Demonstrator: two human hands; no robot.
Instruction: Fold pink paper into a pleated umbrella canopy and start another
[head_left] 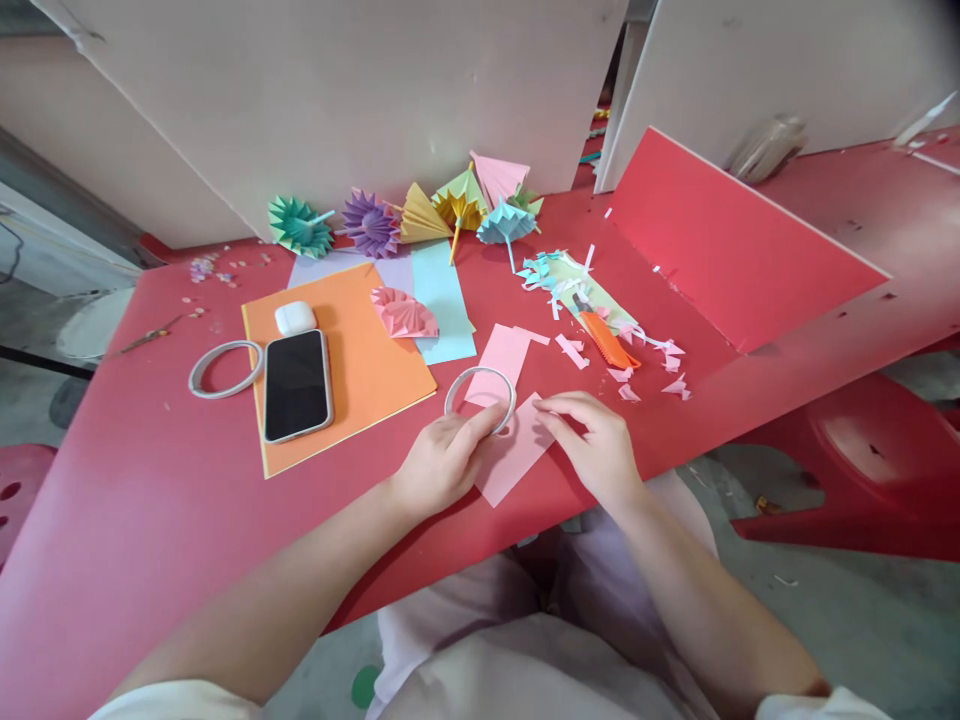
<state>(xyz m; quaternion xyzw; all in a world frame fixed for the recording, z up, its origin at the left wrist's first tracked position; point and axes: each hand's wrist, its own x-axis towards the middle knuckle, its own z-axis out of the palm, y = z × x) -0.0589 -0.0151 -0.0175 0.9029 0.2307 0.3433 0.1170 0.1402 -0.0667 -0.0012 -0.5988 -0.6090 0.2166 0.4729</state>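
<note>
My left hand [442, 462] grips the near edge of a thin tape ring [480, 396] that lies over pink paper. My right hand [592, 442] rests beside it on a pink paper strip [517, 452], fingertips pinched at the strip's top edge near the ring. A second pink sheet [501, 354] lies just beyond the ring. Both hands sit at the near edge of the red table [150, 500].
An orange sheet [367, 370] carries a black phone [297, 385] and a white earbud case [295, 317]. Another tape ring [225, 368] lies left. An orange cutter [606, 340], paper scraps, a folded pink fan [403, 312] and paper umbrellas [420, 215] sit farther back. A red board [720, 250] leans right.
</note>
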